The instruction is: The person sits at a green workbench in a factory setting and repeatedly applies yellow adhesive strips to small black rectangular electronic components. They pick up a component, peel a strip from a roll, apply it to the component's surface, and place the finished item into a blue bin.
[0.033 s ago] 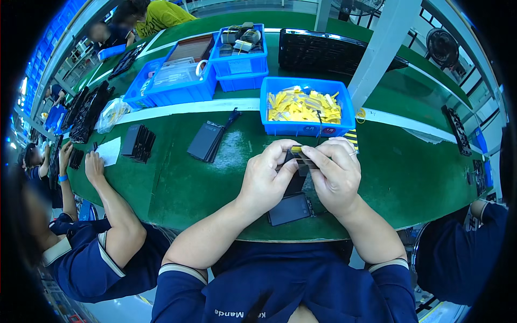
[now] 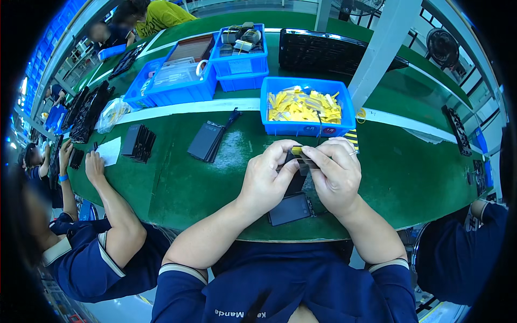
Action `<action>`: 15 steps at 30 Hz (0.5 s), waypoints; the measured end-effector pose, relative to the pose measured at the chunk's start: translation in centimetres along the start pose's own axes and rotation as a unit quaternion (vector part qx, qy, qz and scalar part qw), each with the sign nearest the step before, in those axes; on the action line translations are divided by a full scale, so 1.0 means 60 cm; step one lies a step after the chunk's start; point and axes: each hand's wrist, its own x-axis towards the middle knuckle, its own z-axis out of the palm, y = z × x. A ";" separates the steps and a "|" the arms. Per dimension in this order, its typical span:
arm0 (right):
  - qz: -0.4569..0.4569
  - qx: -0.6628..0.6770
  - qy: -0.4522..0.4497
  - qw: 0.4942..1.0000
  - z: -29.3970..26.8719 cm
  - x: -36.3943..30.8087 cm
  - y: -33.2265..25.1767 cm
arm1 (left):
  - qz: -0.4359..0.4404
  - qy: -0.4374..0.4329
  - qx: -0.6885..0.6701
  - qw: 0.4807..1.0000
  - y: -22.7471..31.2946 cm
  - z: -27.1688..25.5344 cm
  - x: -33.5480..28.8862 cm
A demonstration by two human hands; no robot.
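Note:
Both my hands meet above the green table, just in front of a blue bin. Between the fingers and thumb of my left hand is a flat black rectangular piece, held tilted and partly hidden. My right hand pinches a thin strip with a yellow end and a see-through part against the top of that piece. How far the strip touches it, I cannot tell. Below my hands, near the table's front edge, lies another flat black rectangular pack with a small dark lead at its right side.
The blue bin holds many yellow strips. Left of my hands lie stacks of black packs. More blue bins stand behind, beside a white post. A co-worker's hand works at the left.

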 end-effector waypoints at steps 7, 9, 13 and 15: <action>0.094 0.040 0.000 0.995 0.009 -0.002 -0.006 | 0.027 0.000 0.080 0.996 0.006 -0.010 -0.004; 0.126 0.057 -0.009 0.990 0.004 0.000 -0.004 | 0.048 0.003 0.092 0.995 0.008 -0.009 -0.003; 0.142 0.052 -0.031 0.988 -0.004 0.007 0.000 | 0.085 0.014 0.096 0.992 0.002 -0.007 0.000; 0.126 0.035 -0.030 0.991 -0.006 0.008 0.006 | 0.082 -0.014 0.132 0.988 0.004 -0.010 -0.001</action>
